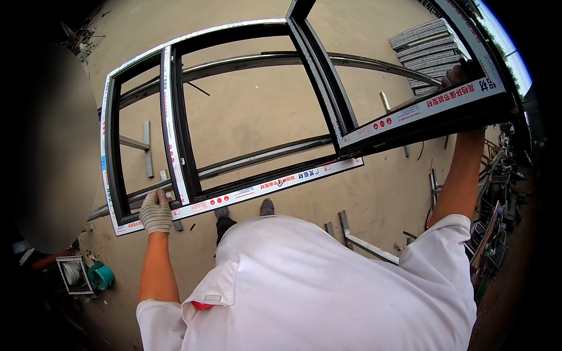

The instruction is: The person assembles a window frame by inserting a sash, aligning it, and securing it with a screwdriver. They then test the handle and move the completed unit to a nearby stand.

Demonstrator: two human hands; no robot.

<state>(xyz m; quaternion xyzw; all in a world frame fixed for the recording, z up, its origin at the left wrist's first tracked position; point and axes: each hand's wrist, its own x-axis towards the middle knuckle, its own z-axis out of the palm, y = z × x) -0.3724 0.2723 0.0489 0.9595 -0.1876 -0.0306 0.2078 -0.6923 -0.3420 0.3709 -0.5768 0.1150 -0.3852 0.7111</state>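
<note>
Rectangular black metal window frame, white-taped: over grey metal rails, apparently for support. Pale-gloved left hand: fingers closed on frame's lower left edge, likely steadying. Right hand: fingers curled round black, white-taped metal sash near outer corner, presumably bearing weight.

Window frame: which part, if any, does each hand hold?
Left hand: window frame, near-side rail by the left corner. Right hand: open sash, near-side rail by the right end.

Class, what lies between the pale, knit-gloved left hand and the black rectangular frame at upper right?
A long black-and-white window-frame rail, seen in the head view.
</note>
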